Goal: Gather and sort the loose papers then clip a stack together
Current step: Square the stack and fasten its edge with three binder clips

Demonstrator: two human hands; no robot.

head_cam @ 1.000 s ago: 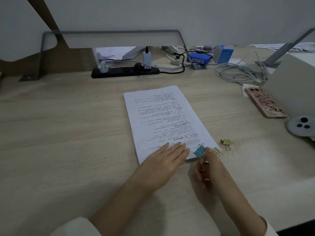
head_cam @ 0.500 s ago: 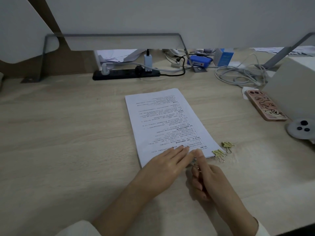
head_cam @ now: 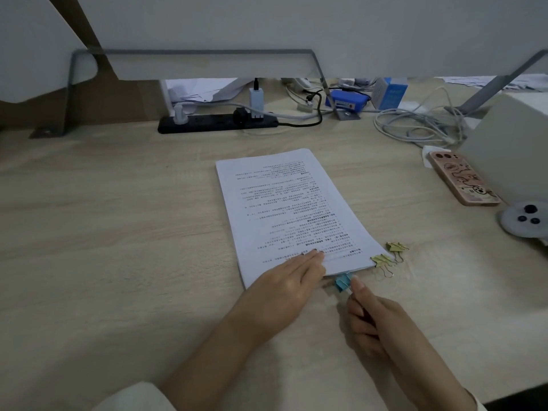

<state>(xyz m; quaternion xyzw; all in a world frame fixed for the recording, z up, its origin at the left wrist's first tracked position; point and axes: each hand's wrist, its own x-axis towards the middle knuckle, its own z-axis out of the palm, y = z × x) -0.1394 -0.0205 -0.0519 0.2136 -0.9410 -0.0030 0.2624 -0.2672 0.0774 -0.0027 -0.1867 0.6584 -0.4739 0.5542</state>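
A squared stack of printed white papers (head_cam: pixel 290 209) lies on the wooden desk (head_cam: pixel 118 238), text facing away from me. My left hand (head_cam: pixel 281 289) rests flat on the stack's near edge, fingers together, pressing it down. My right hand (head_cam: pixel 376 318) pinches the wire handles of a blue binder clip (head_cam: pixel 342 281), which sits at the stack's near edge just right of my left fingertips. Whether its jaws are around the sheets I cannot tell. Two yellow binder clips (head_cam: pixel 382 259) (head_cam: pixel 396 247) lie on the desk by the stack's near right corner.
A phone in a pink case (head_cam: pixel 462 179) lies at the right beside a beige box (head_cam: pixel 510 146). A grey round device (head_cam: pixel 525 221) sits near the right edge. A black power strip (head_cam: pixel 216 121), tangled white cables (head_cam: pixel 415 126) and a blue box (head_cam: pixel 350 100) line the back.
The blue clip was in view right of the stack's corner, then hidden in my right hand at the near edge. It now shows again at that edge, nearer my left fingertips. The left hand stayed put.
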